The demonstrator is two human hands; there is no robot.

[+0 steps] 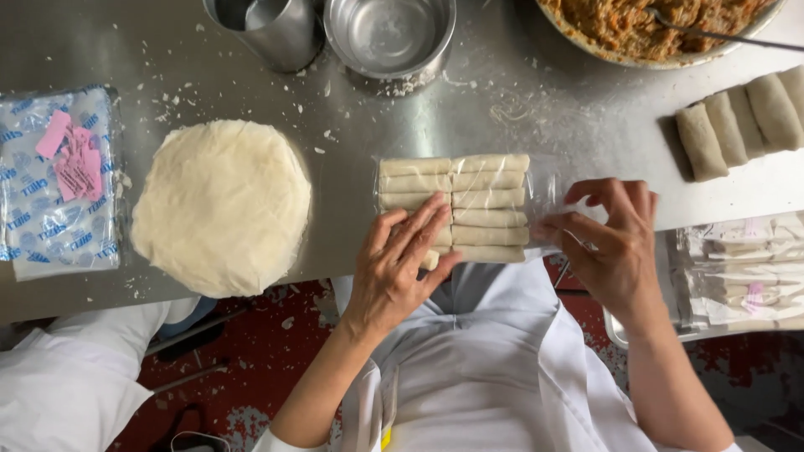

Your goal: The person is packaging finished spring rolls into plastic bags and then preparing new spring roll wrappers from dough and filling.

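A clear plastic bag [543,180] lies on the steel table [469,117], filled with two columns of pale spring rolls [490,199]. My left hand [398,268] rests flat on the lower left rolls, fingers spread. At the bag's open right end my right hand [615,243] pinches the plastic between fingers and thumb. Both arms are bare, and my white apron shows below the table edge.
A round stack of thin white wrappers [222,205] lies left. Further left is a pile of printed bags with pink slips [59,180]. Loose rolls [741,117] lie right, packed bags [741,272] on a tray below. Metal cup [268,29], bowl [389,33] and filling bowl [662,29] stand behind.
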